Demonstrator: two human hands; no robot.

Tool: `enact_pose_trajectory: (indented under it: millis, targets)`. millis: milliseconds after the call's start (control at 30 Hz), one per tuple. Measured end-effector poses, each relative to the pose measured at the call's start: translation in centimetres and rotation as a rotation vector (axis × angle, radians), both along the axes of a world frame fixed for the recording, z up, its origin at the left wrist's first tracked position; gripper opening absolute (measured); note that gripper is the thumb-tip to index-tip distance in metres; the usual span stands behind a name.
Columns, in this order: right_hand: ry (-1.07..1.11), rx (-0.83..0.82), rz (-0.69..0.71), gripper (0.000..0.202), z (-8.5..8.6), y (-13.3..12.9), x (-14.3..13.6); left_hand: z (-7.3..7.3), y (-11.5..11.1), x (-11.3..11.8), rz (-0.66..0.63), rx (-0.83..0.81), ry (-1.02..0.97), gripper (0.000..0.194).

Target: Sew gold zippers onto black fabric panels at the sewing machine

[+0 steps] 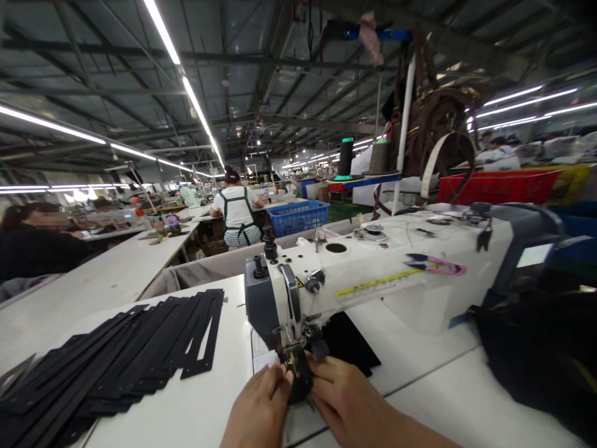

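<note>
A white and grey sewing machine [364, 274] stands in front of me, its presser foot low over the bed. Just under the needle area is a small black piece [300, 381], bent or curved, with my hands on either side of it. My left hand [261, 404] pinches its left edge, fingertips close to the foot. From the right, my right hand [347, 398] has its fingers closed on the same piece. Behind the needle, a flat black panel [352, 342] lies on the bed; whether it joins the held piece is hidden.
Many black strips with cut-out slots [135, 348] lie fanned on the table at left. Pink-handled thread snips [438, 264] rest on the machine arm. Dark material [536, 354] sits at right. Beyond are a blue basket [298, 218], thread cones [345, 158] and people working.
</note>
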State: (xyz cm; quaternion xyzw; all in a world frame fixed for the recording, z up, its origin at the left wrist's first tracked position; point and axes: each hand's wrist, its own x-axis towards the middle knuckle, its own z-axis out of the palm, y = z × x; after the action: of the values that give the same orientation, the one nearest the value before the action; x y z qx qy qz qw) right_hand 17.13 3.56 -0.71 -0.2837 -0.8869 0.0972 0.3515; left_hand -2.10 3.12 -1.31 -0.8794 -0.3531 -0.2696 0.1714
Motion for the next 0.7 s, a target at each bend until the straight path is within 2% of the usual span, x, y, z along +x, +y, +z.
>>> enact_pose_trajectory:
  millis: [100,233,533,700]
  targets:
    - [0.013,0.021,-0.1,0.03,-1.0,0.1,0.2,-0.1,-0.3,-0.4,-0.045,0.067,0.073,0.029]
    - [0.029,0.057,-0.109,0.031,-1.5,0.3,0.2,-0.1,-0.5,-0.2,-0.027,0.078,0.065,0.029]
    - [0.007,0.186,-0.161,0.021,-0.5,0.9,-0.1,1.5,-0.4,0.8,0.01,-0.058,0.069,0.024]
    - [-0.017,0.19,-0.155,0.02,-0.3,1.3,-0.1,0.8,0.1,0.5,0.027,-0.065,0.07,0.022]
